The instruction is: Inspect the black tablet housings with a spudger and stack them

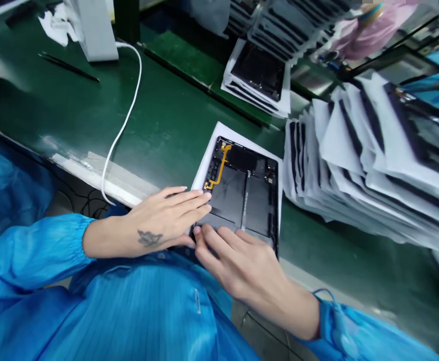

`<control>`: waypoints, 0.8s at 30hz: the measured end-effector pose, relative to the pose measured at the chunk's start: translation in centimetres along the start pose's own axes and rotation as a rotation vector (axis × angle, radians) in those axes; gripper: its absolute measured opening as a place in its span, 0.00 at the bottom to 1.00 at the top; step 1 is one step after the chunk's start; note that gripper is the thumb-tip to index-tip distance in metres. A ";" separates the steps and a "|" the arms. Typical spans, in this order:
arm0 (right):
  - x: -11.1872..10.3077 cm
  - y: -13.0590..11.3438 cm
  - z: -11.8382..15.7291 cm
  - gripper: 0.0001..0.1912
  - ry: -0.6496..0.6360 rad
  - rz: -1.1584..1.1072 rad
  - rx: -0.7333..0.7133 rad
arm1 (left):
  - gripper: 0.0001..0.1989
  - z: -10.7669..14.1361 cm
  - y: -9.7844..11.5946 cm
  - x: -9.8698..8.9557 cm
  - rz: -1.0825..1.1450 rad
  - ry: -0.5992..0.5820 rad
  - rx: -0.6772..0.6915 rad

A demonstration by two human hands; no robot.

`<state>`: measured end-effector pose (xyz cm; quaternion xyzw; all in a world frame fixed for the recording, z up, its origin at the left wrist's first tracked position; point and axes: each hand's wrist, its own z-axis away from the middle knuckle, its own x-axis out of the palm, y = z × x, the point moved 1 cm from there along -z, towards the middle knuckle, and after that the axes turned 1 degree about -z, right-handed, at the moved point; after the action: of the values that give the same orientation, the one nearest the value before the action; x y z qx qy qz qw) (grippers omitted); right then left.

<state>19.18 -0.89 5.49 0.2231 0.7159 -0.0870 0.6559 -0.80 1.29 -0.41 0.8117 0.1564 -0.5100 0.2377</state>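
Observation:
An opened, flat electronic device [229, 188], like a tablet or laptop casing with dark battery cells, lies on a white sheet [204, 163] at the bench's front edge. An orange flex cable [222, 168] runs along its left side. My left hand [166, 215] has its fingers stretched out, their tips resting on the device's left edge. Curled over the near left corner is my right hand [238, 255], thumb and index finger close together. Whatever it pinches there, if anything, is hidden beneath the fingers. The near edge of the device is partly covered by my right hand.
Tall stacks of similar dark panels with white sheets [335, 165] stand close on the right. Another stack [259, 70] is behind. A white cable [129, 110] crosses the green bench [166, 135] on the left, near black tweezers [68, 67]. Co-workers' sleeves show at the edges.

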 end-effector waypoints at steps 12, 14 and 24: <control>0.4 -3.6 4.7 0.15 0.778 -0.603 0.912 | 0.15 2.6 1.3 -1.2 0.029 0.298 -0.064; 1.3 -4.2 4.8 0.30 0.785 -0.798 0.883 | 0.15 2.5 1.7 -1.3 0.021 0.311 -0.029; 5.1 -5.6 3.5 0.10 0.785 -0.414 0.420 | 0.15 2.3 1.8 -0.3 -0.076 0.273 0.121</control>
<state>19.72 -6.25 -0.91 0.2193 0.9054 -0.2675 0.2464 -1.79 -1.54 -0.57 0.8798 0.1867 -0.4122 0.1453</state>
